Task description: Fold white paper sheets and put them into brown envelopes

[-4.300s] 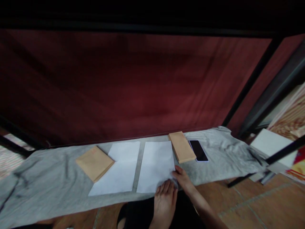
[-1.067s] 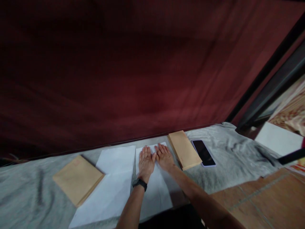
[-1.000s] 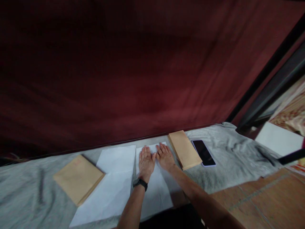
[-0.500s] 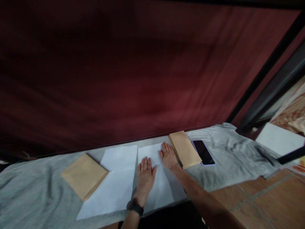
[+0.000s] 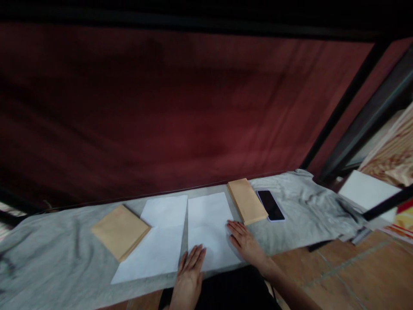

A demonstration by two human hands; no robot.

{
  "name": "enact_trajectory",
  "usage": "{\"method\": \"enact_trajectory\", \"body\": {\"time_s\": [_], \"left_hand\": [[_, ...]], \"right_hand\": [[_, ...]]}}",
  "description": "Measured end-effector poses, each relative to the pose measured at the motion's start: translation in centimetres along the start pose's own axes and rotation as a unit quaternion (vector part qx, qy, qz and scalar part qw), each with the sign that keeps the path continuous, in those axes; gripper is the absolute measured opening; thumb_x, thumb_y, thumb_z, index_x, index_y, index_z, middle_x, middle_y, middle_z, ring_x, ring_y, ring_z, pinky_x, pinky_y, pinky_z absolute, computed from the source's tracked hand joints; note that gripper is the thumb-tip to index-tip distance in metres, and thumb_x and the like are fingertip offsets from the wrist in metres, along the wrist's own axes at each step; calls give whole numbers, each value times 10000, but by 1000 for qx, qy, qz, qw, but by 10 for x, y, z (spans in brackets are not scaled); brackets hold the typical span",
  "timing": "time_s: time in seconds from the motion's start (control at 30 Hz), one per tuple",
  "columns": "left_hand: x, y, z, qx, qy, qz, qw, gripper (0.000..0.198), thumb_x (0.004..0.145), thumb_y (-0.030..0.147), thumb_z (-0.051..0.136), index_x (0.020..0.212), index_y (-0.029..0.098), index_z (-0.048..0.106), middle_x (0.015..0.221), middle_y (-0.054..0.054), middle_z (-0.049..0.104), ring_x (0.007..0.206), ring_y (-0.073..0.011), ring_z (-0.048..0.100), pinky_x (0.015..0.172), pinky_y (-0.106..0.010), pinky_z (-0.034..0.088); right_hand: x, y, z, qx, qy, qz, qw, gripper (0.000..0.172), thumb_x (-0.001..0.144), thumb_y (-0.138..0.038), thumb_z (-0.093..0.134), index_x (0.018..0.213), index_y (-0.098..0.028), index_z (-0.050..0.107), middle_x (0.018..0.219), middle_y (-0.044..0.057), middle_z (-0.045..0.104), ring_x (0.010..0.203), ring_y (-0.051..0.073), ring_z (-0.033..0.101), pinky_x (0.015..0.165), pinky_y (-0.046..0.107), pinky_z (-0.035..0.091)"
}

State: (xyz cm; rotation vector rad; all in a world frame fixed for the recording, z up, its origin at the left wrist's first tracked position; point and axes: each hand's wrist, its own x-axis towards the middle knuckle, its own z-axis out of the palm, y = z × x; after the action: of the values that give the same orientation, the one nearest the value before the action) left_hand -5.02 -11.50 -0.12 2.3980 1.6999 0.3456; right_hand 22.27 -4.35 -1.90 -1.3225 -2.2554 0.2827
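Note:
A white sheet of paper (image 5: 209, 219) lies on the grey cloth in front of me, with a faint crease across it. My left hand (image 5: 191, 269) rests at its near left edge, fingers stretched out. At its right edge lies my right hand (image 5: 243, 241), fingers extended and touching the paper. Left of it is a second set of white paper (image 5: 161, 241), partly under a stack of brown envelopes (image 5: 121, 232) turned at an angle. Another brown stack (image 5: 247, 201) lies just beyond my right hand. Neither hand grasps anything.
A phone (image 5: 271, 206) lies beside the right brown stack. The grey cloth (image 5: 300, 211) covers the long surface, and a dark red panel (image 5: 180, 116) rises behind it. At right stand a dark post (image 5: 345, 107) and a white board (image 5: 368, 189) above the tiled floor (image 5: 348, 267).
Both hands have slid back toward me over the paper, the right one also outward to its edge. The view has tilted up slightly, and the sheet looks flatter.

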Motion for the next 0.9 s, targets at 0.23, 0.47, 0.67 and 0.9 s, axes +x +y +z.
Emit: {"method": "enact_trajectory", "body": {"time_s": [0.23, 0.47, 0.67, 0.9], "left_hand": [[-14, 5, -19, -57, 41, 28, 997, 457, 908, 140, 433, 1227, 340, 693, 1259, 17, 711, 1165, -187, 667, 1065, -360, 517], [-33, 15, -41, -284, 19, -45, 958, 338, 936, 511, 504, 1068, 336, 761, 1075, -12, 779, 1021, -212, 726, 927, -308, 579], [0, -6, -42, -400, 136, -187, 887, 572, 778, 600, 653, 1194, 208, 687, 1146, -79, 755, 1078, -258, 696, 981, -393, 539], [39, -16, -19, -353, 198, -240, 883, 587, 789, 514, 576, 1245, 147, 616, 801, -32, 747, 717, -224, 682, 701, -349, 551]], "right_hand": [[-43, 9, -42, 164, -65, 48, 983, 606, 869, -49, 404, 1384, -315, 584, 1419, 21, 594, 1338, 185, 527, 1127, 430, 432], [-63, 4, -53, 196, -57, 61, 977, 356, 909, -231, 534, 1199, -325, 716, 1298, 58, 676, 1332, 267, 521, 1105, 508, 426], [-30, -3, -37, 263, 25, 170, 949, 412, 983, -503, 430, 894, -220, 716, 857, 53, 741, 822, 230, 700, 755, 330, 558], [12, -2, -22, 160, 106, 203, 960, 298, 972, -368, 440, 985, -227, 702, 886, 65, 765, 803, 225, 728, 708, 292, 553]]}}
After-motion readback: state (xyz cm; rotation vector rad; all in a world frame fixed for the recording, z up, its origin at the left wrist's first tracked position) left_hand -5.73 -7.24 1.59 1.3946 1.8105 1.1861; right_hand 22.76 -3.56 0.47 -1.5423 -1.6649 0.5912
